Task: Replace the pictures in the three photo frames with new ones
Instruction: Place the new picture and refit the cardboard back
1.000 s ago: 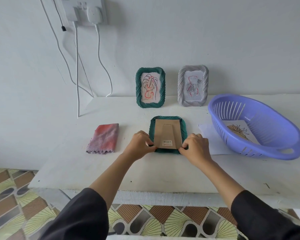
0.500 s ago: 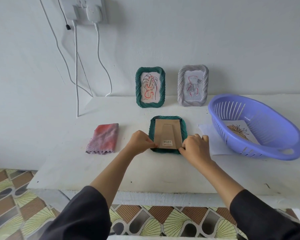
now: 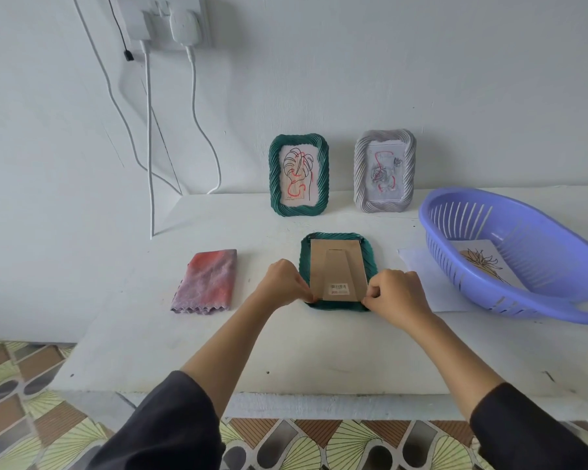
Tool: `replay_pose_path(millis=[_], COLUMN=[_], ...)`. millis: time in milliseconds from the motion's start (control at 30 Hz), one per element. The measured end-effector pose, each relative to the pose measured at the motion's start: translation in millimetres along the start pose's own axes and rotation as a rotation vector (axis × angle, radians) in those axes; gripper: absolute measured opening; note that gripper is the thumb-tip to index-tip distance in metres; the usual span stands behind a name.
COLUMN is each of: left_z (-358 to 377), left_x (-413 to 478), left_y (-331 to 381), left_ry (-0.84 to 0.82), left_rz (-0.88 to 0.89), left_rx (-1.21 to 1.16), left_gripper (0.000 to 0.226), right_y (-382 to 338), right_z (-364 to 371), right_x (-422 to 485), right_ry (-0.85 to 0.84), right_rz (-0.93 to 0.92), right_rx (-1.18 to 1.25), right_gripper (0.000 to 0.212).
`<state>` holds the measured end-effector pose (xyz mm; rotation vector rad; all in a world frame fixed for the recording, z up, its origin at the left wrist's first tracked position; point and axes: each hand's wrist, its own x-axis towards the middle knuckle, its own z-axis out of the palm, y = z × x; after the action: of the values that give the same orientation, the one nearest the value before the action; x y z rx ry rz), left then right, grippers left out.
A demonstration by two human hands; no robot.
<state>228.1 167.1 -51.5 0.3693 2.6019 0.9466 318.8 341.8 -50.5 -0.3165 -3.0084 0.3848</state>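
While frame (image 3: 337,271) lies face-down, long axis away

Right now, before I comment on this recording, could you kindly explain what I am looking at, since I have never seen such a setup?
There is no machine here: a person works with two bare hands. The current picture comes from a camera worn on the head, looking forward and down. On the white table lies a face-down green frame, cardboard back up. The left hand and the right hand pinch its near corners. Against the wall stand a second green frame and a grey frame, each showing a drawing. A folded cloth lies to the left. On the right sits a purple basket with a loose drawing inside, next to a white sheet.
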Motion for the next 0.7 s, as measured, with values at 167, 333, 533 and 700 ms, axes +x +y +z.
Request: replay_pose_path(millis=[167, 333, 533, 700], left_z=[0, -14, -26, -6], left_x=[7, 20, 54, 80], left_y=[4, 6, 24, 26], left_ry=[-0.048, -0.078, 0.217, 0.256], left_rz=[-0.014, -0.075, 0.041, 0.099], left_rx=[0.086, 0.07, -0.026, -0.023], left_gripper=[0.019, 0.021, 0.02, 0.029], right_y=[-1, 12, 19, 12], right_z=[-4, -21, -21, -1], right_x=[4, 28, 91, 113], right_ry=[-0.087, -0.177, 0.007, 0.002], right_rz=[0.088, 0.155, 0.167, 0.149], right_rx=[0.099, 0.321, 0.398, 0.341], right_gripper=[0.027, 0.008, 0.028, 0.025])
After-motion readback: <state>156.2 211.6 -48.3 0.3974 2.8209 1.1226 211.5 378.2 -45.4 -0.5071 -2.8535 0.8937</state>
